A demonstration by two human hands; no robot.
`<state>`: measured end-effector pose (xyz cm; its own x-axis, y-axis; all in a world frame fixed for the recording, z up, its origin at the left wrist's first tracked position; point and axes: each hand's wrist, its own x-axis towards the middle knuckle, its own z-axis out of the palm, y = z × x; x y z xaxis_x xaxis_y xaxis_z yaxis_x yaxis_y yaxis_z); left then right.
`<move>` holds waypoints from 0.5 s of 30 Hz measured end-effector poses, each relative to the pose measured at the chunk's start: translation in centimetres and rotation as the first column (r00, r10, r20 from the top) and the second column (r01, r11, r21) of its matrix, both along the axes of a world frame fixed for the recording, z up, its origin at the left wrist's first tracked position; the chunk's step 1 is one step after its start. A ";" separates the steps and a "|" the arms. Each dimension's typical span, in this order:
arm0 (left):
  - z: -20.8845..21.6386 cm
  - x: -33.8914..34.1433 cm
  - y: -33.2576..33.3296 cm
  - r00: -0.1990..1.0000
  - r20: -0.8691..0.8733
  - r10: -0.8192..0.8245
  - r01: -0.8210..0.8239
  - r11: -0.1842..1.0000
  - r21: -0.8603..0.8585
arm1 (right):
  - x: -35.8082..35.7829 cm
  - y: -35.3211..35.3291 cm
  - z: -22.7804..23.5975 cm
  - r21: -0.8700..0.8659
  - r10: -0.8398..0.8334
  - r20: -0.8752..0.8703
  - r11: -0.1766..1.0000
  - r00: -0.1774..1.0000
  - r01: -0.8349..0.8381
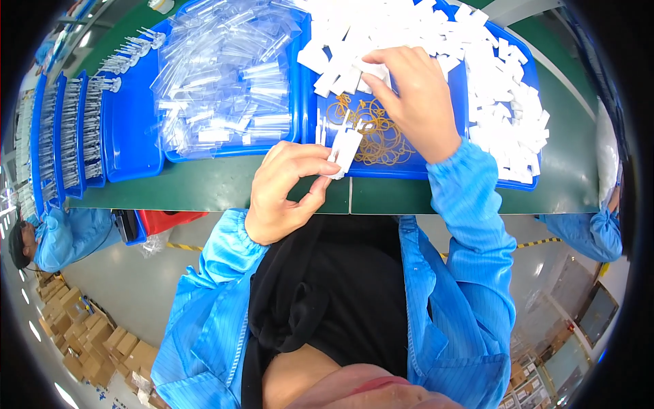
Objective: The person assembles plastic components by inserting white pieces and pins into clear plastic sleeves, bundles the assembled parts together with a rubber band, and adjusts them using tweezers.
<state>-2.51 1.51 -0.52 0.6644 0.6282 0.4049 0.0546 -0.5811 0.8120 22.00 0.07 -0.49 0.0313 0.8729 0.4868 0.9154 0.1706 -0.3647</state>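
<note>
My left hand (286, 187) pinches a small flat white rectangular piece (347, 150) between thumb and fingers, over the front edge of a blue tray. Thin white prongs stick up from behind that piece; what they belong to is partly hidden. Beyond it, my right hand (419, 102) reaches into a heap of white rectangular pieces (402, 26), thumb and index finger closed around one white piece (376, 72). Tan rubber bands (385, 146) lie tangled in the tray between my hands.
Left of the rubber bands, a blue tray (300, 88) holds clear plastic sleeves (225, 75). More white pieces (504, 116) fill the right side. Blue trays (71, 136) with small metallic-looking parts stand far left on the green table (395, 194). Other people (68, 238) sit at both sides.
</note>
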 end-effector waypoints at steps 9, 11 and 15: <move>-0.1 -0.8 0.3 0.996 -0.029 0.083 -0.076 0.982 0.171 | 0.3 -0.6 1.2 -0.204 -0.049 -0.213 0.979 0.976 0.005; 0.1 -0.8 0.1 0.995 -0.022 0.095 -0.091 0.988 0.126 | 0.1 -1.3 1.0 -0.222 -0.053 -0.758 0.958 0.650 -0.180; 1.0 -0.4 0.2 0.995 -0.097 0.029 -0.011 0.984 0.176 | -2.5 -2.7 1.5 -0.191 -0.171 -0.978 0.965 0.123 -0.178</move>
<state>-2.87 1.68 0.47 0.6944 0.5670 0.4432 0.1421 -0.7117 0.6879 19.47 -2.65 1.04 0.3236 0.9335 -0.1546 -0.2742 -0.0639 -0.9596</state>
